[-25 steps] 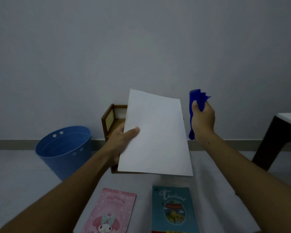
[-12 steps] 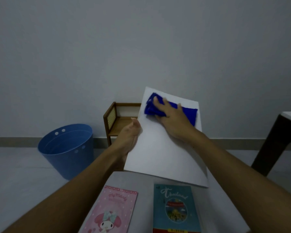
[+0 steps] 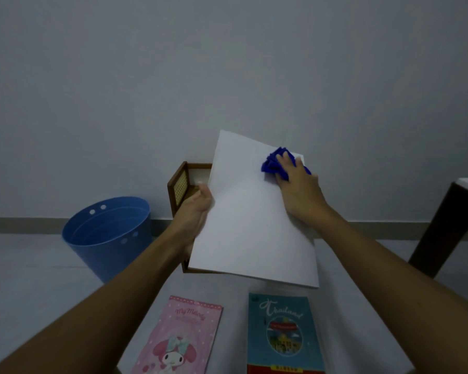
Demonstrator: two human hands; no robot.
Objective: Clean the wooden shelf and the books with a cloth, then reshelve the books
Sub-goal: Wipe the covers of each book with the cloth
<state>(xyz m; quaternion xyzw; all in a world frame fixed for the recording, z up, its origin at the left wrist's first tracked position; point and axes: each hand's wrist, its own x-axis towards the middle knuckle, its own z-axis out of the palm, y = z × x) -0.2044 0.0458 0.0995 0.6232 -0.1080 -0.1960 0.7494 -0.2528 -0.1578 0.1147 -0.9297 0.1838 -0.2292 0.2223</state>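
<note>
By a gray wall [image 3: 227,63], our left hand [image 3: 195,214] grips the white book [image 3: 254,228] at 9 o'clock. Our right hand [image 3: 300,190], fingers flat, presses the blue cloth [image 3: 271,163] at its 1 o'clock.

A plain home room — blue bin [image 3: 106,238], wooden shelf [image 3: 179,188].

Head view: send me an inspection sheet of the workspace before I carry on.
Surface: grey table, bare between the books.
Job's things: white book held up, blue cloth on its upper right corner; pink book and teal book flat on the table; wooden shelf partly hidden behind.
Clutter: blue bucket on the floor, left.
Hands: left hand grips the white book's left edge; right hand presses the cloth on the cover.
Cables: nothing seen.
Surroundings: grey wall; dark furniture leg at right.
</note>
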